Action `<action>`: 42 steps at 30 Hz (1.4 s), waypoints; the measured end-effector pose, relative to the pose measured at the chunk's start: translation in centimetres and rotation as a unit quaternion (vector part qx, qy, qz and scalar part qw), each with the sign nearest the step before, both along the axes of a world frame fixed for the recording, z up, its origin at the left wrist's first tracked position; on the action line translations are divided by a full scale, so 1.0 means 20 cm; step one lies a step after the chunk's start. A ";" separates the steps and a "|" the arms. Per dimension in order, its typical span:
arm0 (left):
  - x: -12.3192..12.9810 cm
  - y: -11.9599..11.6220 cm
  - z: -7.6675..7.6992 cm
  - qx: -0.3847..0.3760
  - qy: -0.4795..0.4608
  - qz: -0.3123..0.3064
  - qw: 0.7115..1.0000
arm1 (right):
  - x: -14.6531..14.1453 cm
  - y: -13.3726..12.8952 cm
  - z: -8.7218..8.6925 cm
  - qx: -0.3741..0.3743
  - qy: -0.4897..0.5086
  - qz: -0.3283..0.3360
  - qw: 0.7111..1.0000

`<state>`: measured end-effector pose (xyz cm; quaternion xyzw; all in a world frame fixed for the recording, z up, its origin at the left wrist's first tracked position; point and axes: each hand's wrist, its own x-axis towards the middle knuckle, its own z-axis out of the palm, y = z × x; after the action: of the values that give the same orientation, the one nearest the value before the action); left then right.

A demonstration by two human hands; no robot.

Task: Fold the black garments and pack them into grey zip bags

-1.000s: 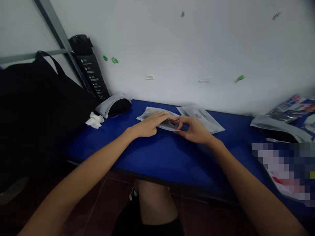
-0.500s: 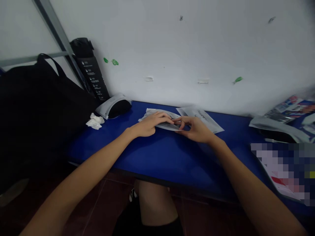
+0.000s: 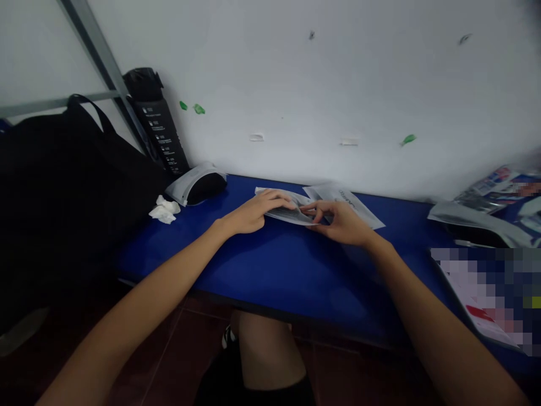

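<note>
A frosted plastic pouch (image 3: 288,216) with something dark showing through it lies on the blue tabletop (image 3: 270,265). My left hand (image 3: 253,214) rests across its left part, fingers stretched out and lying on the film. At the pouch's right end, my right hand (image 3: 340,221) pinches the edge between thumb and fingers; some fingertips are hidden by the film. Partly behind my right hand is a second frosted pouch (image 3: 359,208), flat, with dark lettering.
To the left stand a black bag (image 3: 80,186) and a black bottle (image 3: 163,129). Nearby are a pouch with a black item (image 3: 207,188) and crumpled tissue (image 3: 164,210). Another filled pouch (image 3: 477,223) and a partly blurred flat item (image 3: 477,299) lie right. A white wall (image 3: 270,84) rises behind.
The pouch's left end has shifted slightly right. My right hand has moved a little to the right, still pinching the edge, while the left stays almost in place.
</note>
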<state>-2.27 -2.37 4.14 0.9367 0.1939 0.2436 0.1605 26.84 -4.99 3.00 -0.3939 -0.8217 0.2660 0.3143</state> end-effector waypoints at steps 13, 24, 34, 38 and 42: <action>0.07 -0.05 -0.05 0.080 0.034 0.003 0.996 | 0.00 0.00 -0.02 -0.001 0.019 -0.005 1.000; 0.06 -0.05 -0.04 0.089 0.041 0.007 0.995 | -0.01 -0.01 0.01 0.010 0.006 -0.002 1.000; -0.01 -0.02 -0.03 0.078 0.063 0.046 0.994 | 0.01 0.01 -0.02 0.014 0.006 -0.024 1.000; -0.02 -0.01 -0.04 0.075 0.071 0.053 0.993 | 0.02 0.01 -0.03 0.013 0.008 -0.030 0.999; -0.02 -0.01 -0.02 0.079 0.071 0.060 0.993 | 0.03 0.02 -0.04 0.005 0.010 -0.036 0.999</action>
<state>-2.61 -2.64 3.67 0.9478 0.2411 0.2007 0.0569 27.36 -4.68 2.19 -0.4190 -0.8054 0.2542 0.3335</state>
